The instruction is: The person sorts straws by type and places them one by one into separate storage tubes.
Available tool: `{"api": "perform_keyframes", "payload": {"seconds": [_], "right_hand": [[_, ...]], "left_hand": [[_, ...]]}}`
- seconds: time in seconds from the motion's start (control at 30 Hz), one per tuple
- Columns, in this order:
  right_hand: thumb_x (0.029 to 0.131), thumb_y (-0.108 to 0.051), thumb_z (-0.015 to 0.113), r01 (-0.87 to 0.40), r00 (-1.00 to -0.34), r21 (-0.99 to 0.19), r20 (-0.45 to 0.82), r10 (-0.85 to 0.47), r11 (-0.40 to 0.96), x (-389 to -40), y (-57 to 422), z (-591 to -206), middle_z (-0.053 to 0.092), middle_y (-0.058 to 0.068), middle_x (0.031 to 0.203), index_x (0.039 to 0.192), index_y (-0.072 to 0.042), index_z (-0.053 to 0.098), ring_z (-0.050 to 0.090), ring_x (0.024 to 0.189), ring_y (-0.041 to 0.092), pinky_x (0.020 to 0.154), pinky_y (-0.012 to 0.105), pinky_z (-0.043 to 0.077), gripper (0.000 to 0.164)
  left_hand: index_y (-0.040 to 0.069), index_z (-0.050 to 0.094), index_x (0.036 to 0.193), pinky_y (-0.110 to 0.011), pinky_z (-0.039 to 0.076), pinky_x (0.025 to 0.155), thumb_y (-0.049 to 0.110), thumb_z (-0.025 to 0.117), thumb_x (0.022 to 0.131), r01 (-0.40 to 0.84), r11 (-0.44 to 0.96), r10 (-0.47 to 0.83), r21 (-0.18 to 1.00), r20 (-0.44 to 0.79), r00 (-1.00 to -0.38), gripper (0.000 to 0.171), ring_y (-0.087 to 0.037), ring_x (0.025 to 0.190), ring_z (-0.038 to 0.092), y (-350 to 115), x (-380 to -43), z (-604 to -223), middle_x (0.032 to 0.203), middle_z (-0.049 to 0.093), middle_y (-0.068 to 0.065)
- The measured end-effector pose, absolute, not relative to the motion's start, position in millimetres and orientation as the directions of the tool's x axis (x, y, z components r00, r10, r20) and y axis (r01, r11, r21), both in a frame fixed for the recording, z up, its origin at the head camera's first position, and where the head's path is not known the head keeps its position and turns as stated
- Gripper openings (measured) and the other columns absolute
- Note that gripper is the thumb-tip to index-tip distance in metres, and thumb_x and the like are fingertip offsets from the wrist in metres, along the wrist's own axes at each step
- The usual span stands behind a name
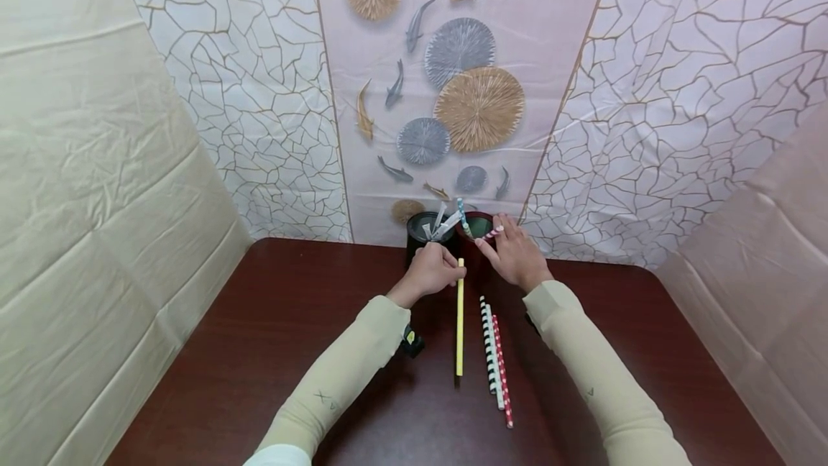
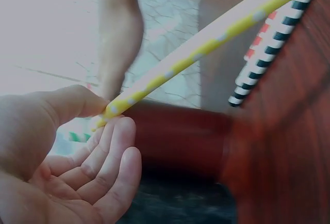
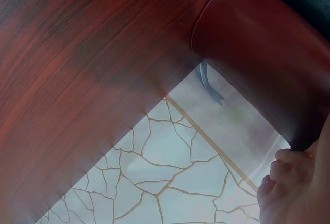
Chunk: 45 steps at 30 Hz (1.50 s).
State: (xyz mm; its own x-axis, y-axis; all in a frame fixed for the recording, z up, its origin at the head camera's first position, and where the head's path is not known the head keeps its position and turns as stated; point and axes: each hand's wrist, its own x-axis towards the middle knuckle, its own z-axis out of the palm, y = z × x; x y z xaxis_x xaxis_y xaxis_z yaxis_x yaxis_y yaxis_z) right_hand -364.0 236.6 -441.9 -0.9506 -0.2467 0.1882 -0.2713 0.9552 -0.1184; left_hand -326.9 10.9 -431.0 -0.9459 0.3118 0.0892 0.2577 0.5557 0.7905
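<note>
My left hand point(image 1: 438, 268) pinches a yellow straw point(image 1: 460, 322) with pale dots near its upper end, between thumb and fingers; the straw's other end reaches toward me. To the right, my right hand point(image 1: 514, 254) holds the rim of a dark red cup point(image 3: 252, 43), thumb at the near side and fingers along the right side. A blue patterned straw point(image 1: 461, 208) and a pink-and-white striped straw point(image 1: 493, 232) stick out of this cup. Left of it stands a black cup point(image 1: 414, 236) with several white-wrapped straws point(image 1: 446, 225), partly behind my left hand.
A black-and-white striped straw point(image 1: 487, 340), a pale straw point(image 1: 498, 372) and a red straw point(image 1: 503, 380) with white dots lie side by side on the dark wooden table point(image 1: 259, 351). Right behind the cups hangs a patterned cloth point(image 1: 382, 200).
</note>
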Motion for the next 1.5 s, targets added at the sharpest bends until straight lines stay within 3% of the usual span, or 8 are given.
{"api": "perform_keyframes", "payload": {"seconds": [0.3, 0.6, 0.93, 1.23, 1.5], "right_hand": [[0.113, -0.057, 0.028, -0.279, -0.948, -0.119, 0.191, -0.253, 0.953, -366.4, 235.9, -443.4, 0.02, 0.032, 0.172, 0.164, 0.01, 0.02, 0.019, 0.162, 0.047, 0.13, 0.061, 0.024, 0.085], [0.112, -0.058, 0.031, -0.283, -0.942, -0.129, 0.221, -0.251, 0.95, -368.6, 236.8, -445.2, 0.025, 0.031, 0.171, 0.163, 0.01, 0.024, 0.024, 0.161, 0.046, 0.128, 0.061, 0.028, 0.085], [0.114, -0.053, 0.033, -0.298, -0.936, -0.128, 0.233, -0.263, 0.946, -368.2, 237.0, -444.2, 0.026, 0.033, 0.17, 0.162, 0.012, 0.025, 0.024, 0.16, 0.048, 0.129, 0.061, 0.027, 0.081], [0.113, -0.054, 0.036, -0.305, -0.931, -0.125, 0.25, -0.267, 0.944, -366.3, 236.2, -442.9, 0.03, 0.032, 0.168, 0.161, 0.012, 0.028, 0.026, 0.16, 0.046, 0.129, 0.06, 0.028, 0.082], [0.113, -0.055, 0.035, -0.285, -0.939, -0.119, 0.234, -0.252, 0.951, -365.1, 236.1, -442.8, 0.027, 0.032, 0.17, 0.162, 0.011, 0.027, 0.026, 0.16, 0.047, 0.128, 0.061, 0.029, 0.083]], "left_hand": [[0.01, 0.078, 0.094, -0.023, 0.057, 0.068, 0.025, 0.078, 0.095, 0.384, 0.54, 0.331, 0.749, 0.23, -0.915, 0.015, -0.005, 0.069, 0.071, 3.8, -317.9, -395.7, 0.078, 0.08, 0.0], [0.01, 0.078, 0.093, -0.026, 0.06, 0.075, 0.025, 0.079, 0.093, 0.441, 0.571, 0.309, 0.693, 0.316, -0.897, 0.014, -0.015, 0.081, 0.075, 1.2, -317.8, -360.2, 0.088, 0.081, -0.003], [0.009, 0.079, 0.09, -0.022, 0.056, 0.071, 0.021, 0.078, 0.091, 0.512, 0.568, 0.267, 0.644, 0.444, -0.855, 0.012, -0.014, 0.077, 0.074, -5.8, -317.1, -304.8, 0.084, 0.081, -0.003], [0.007, 0.074, 0.096, -0.028, 0.061, 0.079, 0.017, 0.073, 0.095, 0.581, 0.551, 0.218, 0.599, 0.569, -0.793, 0.011, -0.015, 0.08, 0.076, -3.3, -319.3, -262.9, 0.088, 0.081, -0.005], [0.008, 0.073, 0.098, -0.027, 0.056, 0.083, 0.021, 0.074, 0.096, 0.574, 0.571, 0.143, 0.587, 0.618, -0.773, 0.013, -0.013, 0.079, 0.074, 5.6, -323.9, -242.0, 0.087, 0.08, -0.001]]}}
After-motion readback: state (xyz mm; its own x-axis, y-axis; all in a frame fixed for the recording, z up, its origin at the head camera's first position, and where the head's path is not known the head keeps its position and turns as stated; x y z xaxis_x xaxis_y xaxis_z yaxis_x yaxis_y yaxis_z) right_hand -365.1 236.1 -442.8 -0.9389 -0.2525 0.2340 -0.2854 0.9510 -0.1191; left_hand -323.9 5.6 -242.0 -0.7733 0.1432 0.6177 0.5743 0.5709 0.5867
